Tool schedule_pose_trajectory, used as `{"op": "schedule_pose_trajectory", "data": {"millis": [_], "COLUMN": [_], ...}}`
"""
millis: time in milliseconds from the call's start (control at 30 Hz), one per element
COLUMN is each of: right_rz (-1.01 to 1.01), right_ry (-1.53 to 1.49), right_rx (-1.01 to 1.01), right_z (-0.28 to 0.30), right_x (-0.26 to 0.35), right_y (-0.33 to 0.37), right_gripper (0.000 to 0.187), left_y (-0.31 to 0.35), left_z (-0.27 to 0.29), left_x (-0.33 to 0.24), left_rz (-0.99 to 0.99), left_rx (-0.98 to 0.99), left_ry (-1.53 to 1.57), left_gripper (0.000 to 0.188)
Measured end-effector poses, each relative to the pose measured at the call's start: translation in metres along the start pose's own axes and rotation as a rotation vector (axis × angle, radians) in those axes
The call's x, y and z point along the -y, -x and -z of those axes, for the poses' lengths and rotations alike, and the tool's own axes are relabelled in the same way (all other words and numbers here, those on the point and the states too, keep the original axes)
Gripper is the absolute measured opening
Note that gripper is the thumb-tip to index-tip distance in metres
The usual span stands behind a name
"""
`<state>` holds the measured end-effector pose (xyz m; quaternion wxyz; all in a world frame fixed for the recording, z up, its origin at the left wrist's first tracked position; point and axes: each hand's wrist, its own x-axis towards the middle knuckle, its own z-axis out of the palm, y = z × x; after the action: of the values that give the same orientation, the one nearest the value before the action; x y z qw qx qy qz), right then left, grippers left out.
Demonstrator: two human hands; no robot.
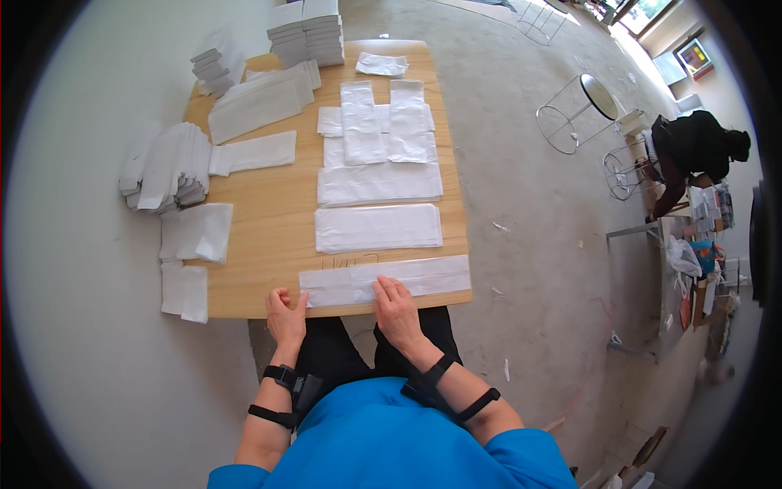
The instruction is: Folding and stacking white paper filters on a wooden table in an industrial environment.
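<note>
Blue shirt (pixel 423 432) closest to cam, black straps (pixel 479 403) on both forearms. L hand (pixel 286 318) is at the L end of a long white paper strip (pixel 428 275), fingers curled & a bit apart; can't tell if they've got hold of it. R hand (pixel 397 310) has fingers loosely extended, tips just resting on the strip, not gripping afaict. Strip lies flat along the desk's (pixel 269 216) near edge, w/ white paper pieces (pixel 378 227) right beyond.

Grey floor (pixel 513 326), white wall (pixel 73 244), round stool (pixel 599 96)
</note>
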<state>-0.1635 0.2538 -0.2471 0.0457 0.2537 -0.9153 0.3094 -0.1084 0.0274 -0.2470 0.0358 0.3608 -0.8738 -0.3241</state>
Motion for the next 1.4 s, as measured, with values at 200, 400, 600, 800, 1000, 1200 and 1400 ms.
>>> {"op": "schedule_pose_trajectory", "data": {"millis": [200, 400, 600, 800, 1000, 1200, 1400], "right_rz": [-0.034, -0.129, -0.104, -0.112, -0.004, 0.03, 0.039], "right_ry": [0.145, 0.222, 0.252, 0.279, 0.268, 0.25, 0.273], "right_rx": [-0.04, -0.065, -0.03, -0.022, 0.003, 0.062, 0.092], "right_z": [0.015, 0.027, 0.028, 0.033, 0.028, 0.012, 0.007], "right_x": [-0.011, -0.049, -0.059, -0.054, -0.037, -0.024, -0.016], "right_y": [0.009, 0.03, 0.035, 0.033, 0.029, 0.028, 0.025], "right_gripper": [0.039, 0.036, 0.036, 0.041, 0.041, 0.042, 0.044], "left_y": [-0.003, -0.004, -0.007, -0.009, -0.011, -0.012, -0.016], "left_z": [0.002, -0.001, -0.003, -0.004, -0.002, 0.001, 0.007], "left_x": [-0.006, -0.005, 0.001, 0.005, 0.008, 0.006, 0.01], "left_rz": [0.057, 0.033, 0.071, 0.041, 0.031, 0.001, 0.041], "left_rx": [-0.014, -0.052, -0.04, -0.037, -0.021, -0.013, 0.011], "left_ry": [-0.134, -0.113, -0.034, -0.045, -0.004, -0.032, -0.014], "left_gripper": [0.042, 0.031, 0.022, 0.021, 0.021, 0.02, 0.02]}}
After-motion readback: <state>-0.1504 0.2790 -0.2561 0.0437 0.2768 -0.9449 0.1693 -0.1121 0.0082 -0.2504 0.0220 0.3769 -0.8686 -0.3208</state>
